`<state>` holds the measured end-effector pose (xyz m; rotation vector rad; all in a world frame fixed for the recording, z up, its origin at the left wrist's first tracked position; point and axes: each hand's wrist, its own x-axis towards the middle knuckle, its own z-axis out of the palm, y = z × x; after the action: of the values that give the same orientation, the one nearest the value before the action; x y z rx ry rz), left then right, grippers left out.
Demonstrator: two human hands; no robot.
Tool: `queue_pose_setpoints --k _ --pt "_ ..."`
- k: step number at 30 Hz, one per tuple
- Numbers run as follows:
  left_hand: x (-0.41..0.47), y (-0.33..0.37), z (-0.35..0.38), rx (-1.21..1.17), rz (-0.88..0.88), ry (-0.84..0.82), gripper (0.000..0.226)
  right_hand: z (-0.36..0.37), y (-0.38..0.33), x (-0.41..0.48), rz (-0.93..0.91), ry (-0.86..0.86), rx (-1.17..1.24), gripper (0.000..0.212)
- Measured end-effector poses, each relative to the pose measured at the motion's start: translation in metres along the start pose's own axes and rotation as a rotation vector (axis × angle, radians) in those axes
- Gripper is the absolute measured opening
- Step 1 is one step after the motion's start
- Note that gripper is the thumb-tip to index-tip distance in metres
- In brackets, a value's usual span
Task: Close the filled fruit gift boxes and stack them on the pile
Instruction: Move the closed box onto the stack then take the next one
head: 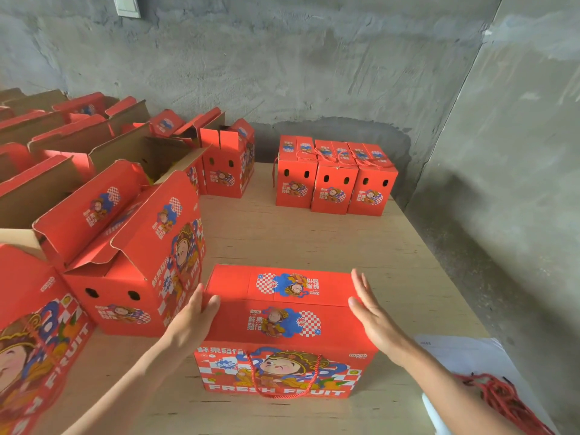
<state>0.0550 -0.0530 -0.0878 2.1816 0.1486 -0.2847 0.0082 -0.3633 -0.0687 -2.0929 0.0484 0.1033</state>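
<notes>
A closed red fruit gift box (pixel 282 328) with a cartoon print and a red rope handle stands on the plywood table (pixel 314 240) right in front of me. My left hand (pixel 194 318) presses flat against the box's left end, thumb on its top edge. My right hand (pixel 373 318) lies with straight fingers against the box's right end. The pile of closed boxes (pixel 335 180), three side by side, stands at the far end of the table near the wall.
Several open gift boxes (pixel 125 246) with raised flaps crowd the left side of the table. Another box (pixel 227 158) with upright flaps stands at the back. Red rope handles (pixel 499 400) and a white sheet (pixel 464 353) lie at the right front. Concrete walls close the back and right.
</notes>
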Motion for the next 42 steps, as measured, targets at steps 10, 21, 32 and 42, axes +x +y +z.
queue_pose_setpoints --k 10,21,32,42 --pt "-0.019 0.009 0.008 -0.043 0.124 0.181 0.051 -0.003 -0.01 0.018 0.093 0.072 0.093 0.076" --pt "-0.042 0.006 0.023 0.795 0.522 0.195 0.078 -0.01 0.004 0.032 0.075 0.007 0.325 0.051" --pt "0.052 0.038 0.012 0.49 0.069 0.164 0.08 0.051 0.001 -0.022 0.045 0.532 -0.1 0.053" --pt "-0.034 0.039 0.088 -0.271 0.31 -0.059 0.069 0.052 -0.022 -0.046 0.199 0.402 -0.694 0.058"
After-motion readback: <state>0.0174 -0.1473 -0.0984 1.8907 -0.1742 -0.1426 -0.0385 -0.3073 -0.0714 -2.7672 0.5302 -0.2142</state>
